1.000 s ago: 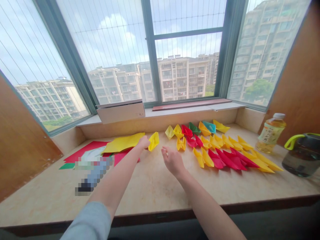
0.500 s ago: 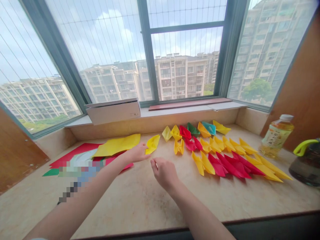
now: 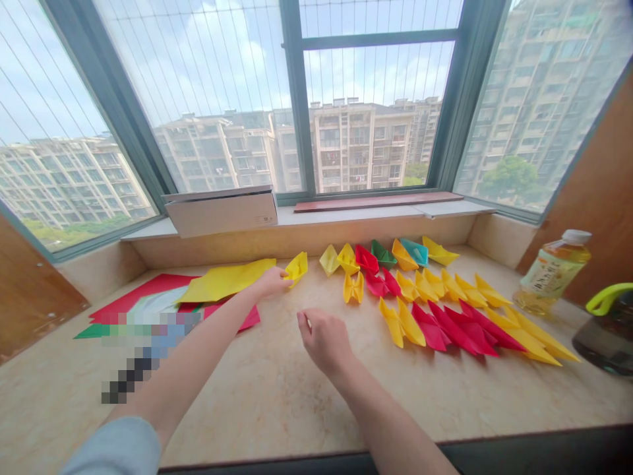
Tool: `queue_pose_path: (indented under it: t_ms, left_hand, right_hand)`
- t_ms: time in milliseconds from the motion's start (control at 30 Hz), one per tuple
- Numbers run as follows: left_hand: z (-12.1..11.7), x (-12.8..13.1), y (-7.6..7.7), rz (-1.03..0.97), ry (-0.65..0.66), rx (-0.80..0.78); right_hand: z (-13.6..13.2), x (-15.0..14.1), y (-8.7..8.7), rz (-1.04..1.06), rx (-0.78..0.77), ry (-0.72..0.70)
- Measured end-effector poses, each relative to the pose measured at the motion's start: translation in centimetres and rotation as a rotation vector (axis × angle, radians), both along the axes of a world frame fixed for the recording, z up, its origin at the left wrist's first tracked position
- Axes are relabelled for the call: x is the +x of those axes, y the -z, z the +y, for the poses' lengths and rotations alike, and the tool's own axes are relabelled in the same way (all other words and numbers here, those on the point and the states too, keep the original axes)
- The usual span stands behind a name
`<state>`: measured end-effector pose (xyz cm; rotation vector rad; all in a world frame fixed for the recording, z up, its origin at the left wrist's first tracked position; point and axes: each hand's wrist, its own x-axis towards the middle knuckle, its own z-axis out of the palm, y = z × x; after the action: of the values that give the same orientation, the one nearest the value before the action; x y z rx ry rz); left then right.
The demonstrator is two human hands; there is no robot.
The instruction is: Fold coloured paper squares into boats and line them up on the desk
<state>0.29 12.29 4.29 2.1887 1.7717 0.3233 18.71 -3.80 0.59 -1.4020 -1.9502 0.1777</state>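
Note:
My left hand (image 3: pixel 273 282) reaches out over the counter and pinches a folded yellow paper boat (image 3: pixel 297 269) at its near end. That boat is left of the back row, where a pale yellow paper boat (image 3: pixel 329 260) is closest to it. Resting on the counter nearer to me, my right hand (image 3: pixel 324 340) is curled into a loose fist, and nothing shows in it. Right of this fist are rows of folded paper, among them a yellow folded piece (image 3: pixel 401 322) and several red folded pieces (image 3: pixel 457 328).
Sheets of coloured paper, with a yellow sheet (image 3: pixel 225 282) on top, lie at the left beside a blurred-out patch (image 3: pixel 143 356). A drink bottle (image 3: pixel 551 272) and a dark jug (image 3: pixel 606 333) stand at the right. A white box (image 3: pixel 222 212) sits on the window sill.
My left hand has moved a little away from me and to the left, carrying the yellow paper boat, which has turned slightly. My right hand has stayed about where it was.

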Motion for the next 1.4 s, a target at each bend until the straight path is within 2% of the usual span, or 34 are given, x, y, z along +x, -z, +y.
queue_pose_path:
  t_ms: [167, 400, 667, 833, 967, 1067, 1133, 1267, 1400]
  left_hand:
    - [2.3, 1.7, 0.2, -0.059, -0.071, -0.075]
    - [4.5, 4.0, 0.5, 0.007, -0.095, -0.119]
    - [4.5, 4.1, 1.4, 0.039, -0.048, -0.092]
    - [4.3, 4.4, 1.7, 0.073, -0.047, -0.007]
    - [4.3, 4.7, 1.5, 0.142, -0.053, 0.163]
    - [3.7, 5.3, 1.3, 0.199, -0.001, 0.282]
    - [3.1, 6.3, 1.3, 0.235, 0.079, 0.327]
    - [2.2, 9.3, 1.7, 0.279, 0.307, 0.346]
    - [2.3, 11.6, 2.5, 0.326, 0.371, 0.317]
  right_hand:
    - [0.1, 0.1, -0.1, 0.007, 0.025, -0.006]
    - [0.3, 0.1, 0.1, -0.015, 0.067, 0.005]
    - [0.2, 0.0, -0.1, -0.012, 0.067, -0.010]
    - [0.2, 0.1, -0.1, -0.016, 0.054, -0.001]
    - [0.3, 0.3, -0.2, -0.027, 0.043, 0.024]
    - [0.3, 0.3, -0.4, -0.040, 0.029, 0.025]
    - [0.2, 0.3, -0.5, -0.046, 0.018, 0.017]
    - [0.3, 0.4, -0.4, -0.041, 0.020, 0.010]
    - [0.4, 0.5, -0.3, -0.033, 0.045, 0.021]
